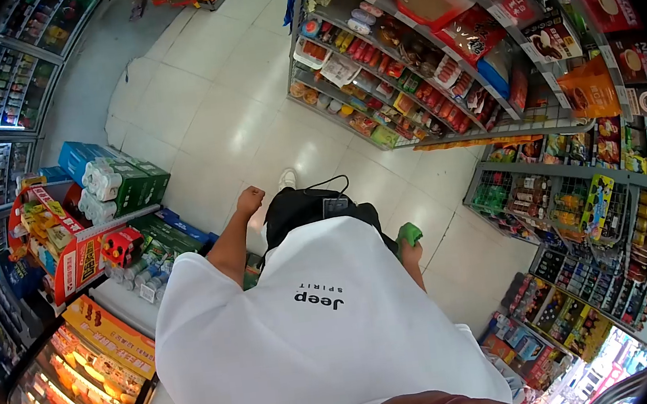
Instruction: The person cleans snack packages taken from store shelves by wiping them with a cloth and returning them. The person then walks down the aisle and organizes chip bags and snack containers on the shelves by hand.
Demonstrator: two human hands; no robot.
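Note:
My left hand (251, 201) hangs at my side over the tiled floor, its fingers curled closed; whether anything is inside them is hidden. On the other side of my body, my right hand (411, 246) is closed around a crumpled green cloth-like thing (408, 233). Between the two hands are my black shorts (316, 209) with a dark cord, below my white shirt (309, 283). One white shoe (287, 179) shows on the floor.
Snack shelves (379, 60) stand ahead to the right, with more racks (527, 171) along the right side. Stacked green drink packs (138, 183) and a red display (64, 239) are on the left. A lit food case (81, 389) is at lower left.

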